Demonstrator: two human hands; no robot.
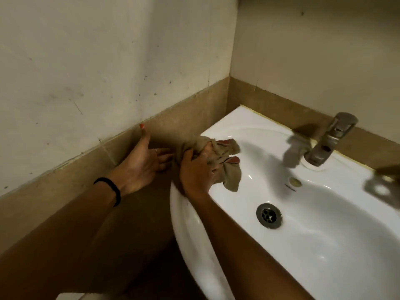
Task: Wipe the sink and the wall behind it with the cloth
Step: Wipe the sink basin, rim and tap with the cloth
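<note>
The white sink (324, 245) is standing in the corner, with its back edge against the brown tiled band of the wall (281, 50) behind it. Inside the basin nothing is lying except one loose end of the cloth (218, 156), which is hanging down over the left rim onto the inner slope. The metal drain (269, 215) is sitting at the bottom of the basin and it is uncovered. A small round overflow cap (295, 182) is showing higher on the inner wall, below the tap (324, 146), which is standing on the back ledge.

The right hand (197, 172) is resting on the left rim of the sink and is gripping the brownish cloth. Its fingers are curled around the bunched fabric, and two painted fingertips are coming out between the folds. The cloth is crumpled, lying partly on the rim and partly under the palm.

The left hand (142, 163) is staying just beside the cloth, outside the sink, in front of the side wall (75, 61). Its fingers are stretched toward the cloth and slightly spread, and the thumb is pointing up. It is holding nothing; whether the fingertips are touching the cloth I cannot tell. A black band (112, 189) is sitting around the left wrist.
</note>
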